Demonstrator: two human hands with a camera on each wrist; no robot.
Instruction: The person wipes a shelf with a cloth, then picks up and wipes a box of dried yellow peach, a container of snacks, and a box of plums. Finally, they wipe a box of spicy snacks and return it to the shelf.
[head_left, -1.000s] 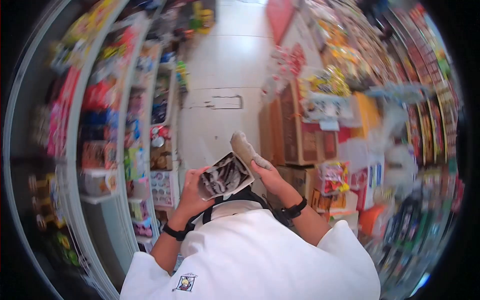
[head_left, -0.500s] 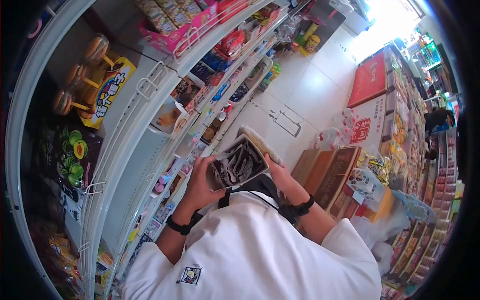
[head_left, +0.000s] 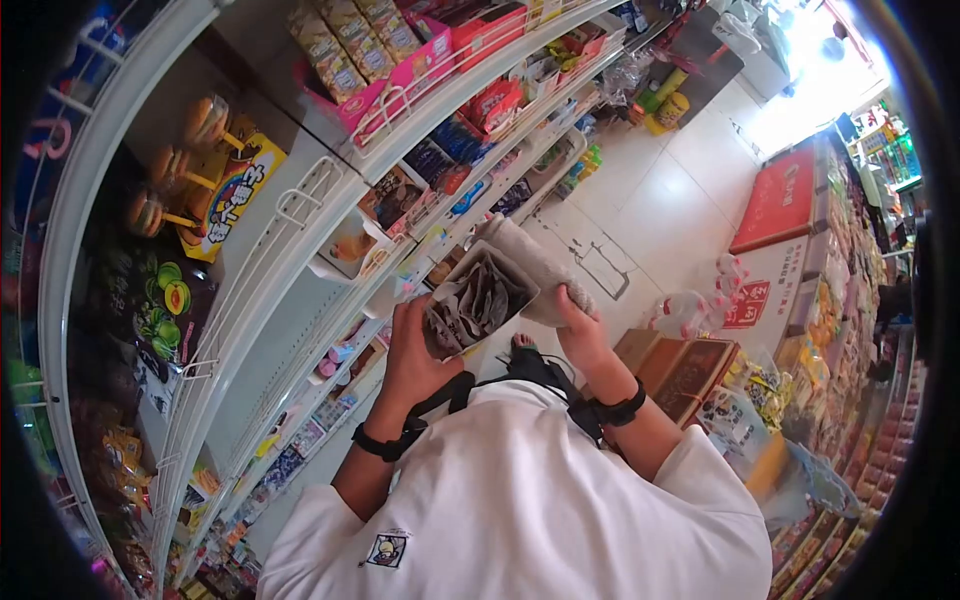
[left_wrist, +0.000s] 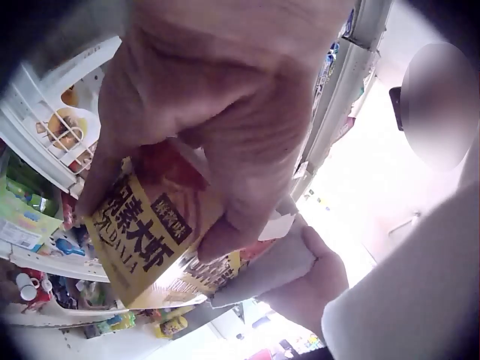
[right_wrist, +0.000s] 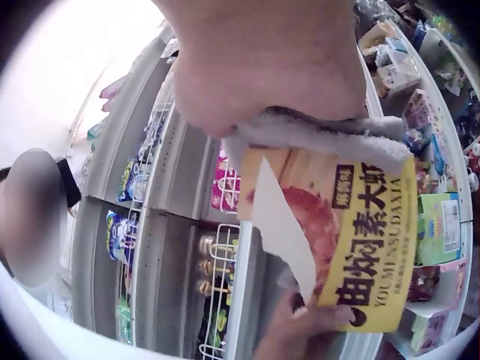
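Observation:
In the head view, my left hand [head_left: 412,360] holds a yellow cardboard snack box [right_wrist: 382,259] from its left side, fingers and thumb around it. The open top faces up toward the head, showing dark and silvery packets [head_left: 480,305] packed inside. A grey cloth [head_left: 540,265] lies along the far right side of the box, gripped by my right hand [head_left: 583,335] with the thumb on top. Printed Chinese characters and a shrimp picture show on the box in both wrist views. In the right wrist view, a torn white flap [right_wrist: 283,221] sticks out from the box.
White shelves [head_left: 330,225] with wire rails run along the left, stocked with snack boxes and packs. Brown cartons [head_left: 690,370] stand on the floor at the right, beside bagged goods [head_left: 690,300]. A tiled floor [head_left: 680,205] stretches ahead between them.
The head view has turned, bringing the left shelves nearer. My right hand has shifted the cloth along the box's far right side, where more of it now shows. The left hand keeps its hold.

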